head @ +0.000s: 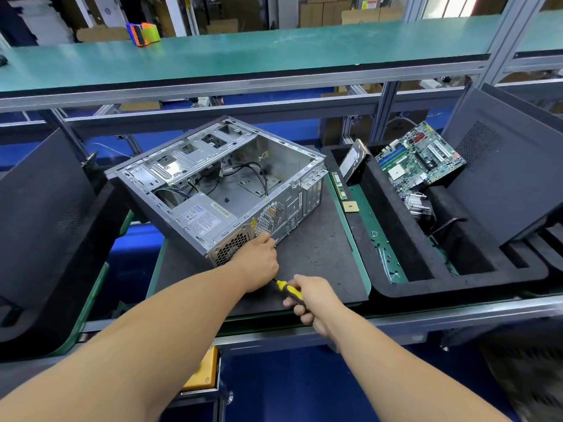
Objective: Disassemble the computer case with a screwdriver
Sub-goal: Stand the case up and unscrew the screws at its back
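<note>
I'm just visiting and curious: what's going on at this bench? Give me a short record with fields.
Job: taking apart an open computer case lying on a dark mat
Left hand: at the case's rear panel, by the fan grille
Right hand: grips a yellow-black screwdriver, tip hidden behind the left hand
Still inside: power supply, loose cables
Already out: motherboard in the foam tray at right
</note>
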